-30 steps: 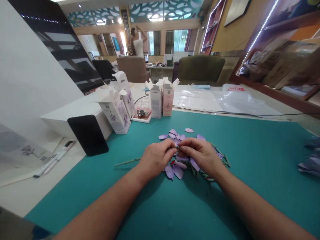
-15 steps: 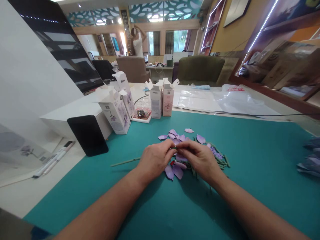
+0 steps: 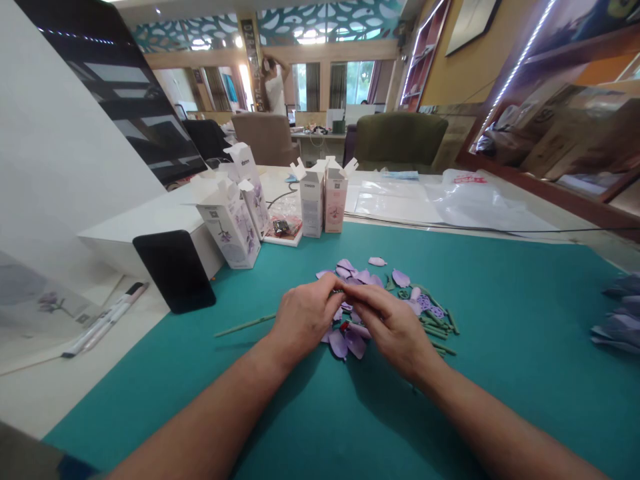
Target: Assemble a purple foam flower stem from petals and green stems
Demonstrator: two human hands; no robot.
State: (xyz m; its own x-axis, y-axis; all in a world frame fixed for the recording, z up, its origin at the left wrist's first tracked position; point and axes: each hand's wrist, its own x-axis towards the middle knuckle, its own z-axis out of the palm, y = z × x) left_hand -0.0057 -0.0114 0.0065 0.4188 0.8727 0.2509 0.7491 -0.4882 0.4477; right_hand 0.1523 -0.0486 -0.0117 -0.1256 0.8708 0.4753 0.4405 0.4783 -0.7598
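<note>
My left hand is closed. A thin green stem sticks out of it to the left, raised a little off the mat. My right hand meets it, its fingertips bent in against the left fingers; what they pinch is hidden. Below and behind the hands lie loose purple petals, with a small red piece among them. Several short green stem pieces and purple lattice-like pieces lie right of my right hand. A single pale petal rests farther back.
A green mat covers the table. A black tablet-like panel leans at the left, near some pens. Opened flower-print boxes and two more cartons stand behind. Purple-grey wrapped items sit far right. A person stands in the background.
Both hands have shifted slightly left, the stem with them. My right fingers now reach over the left fingertips. Small green pieces behind my right hand have come into view.
</note>
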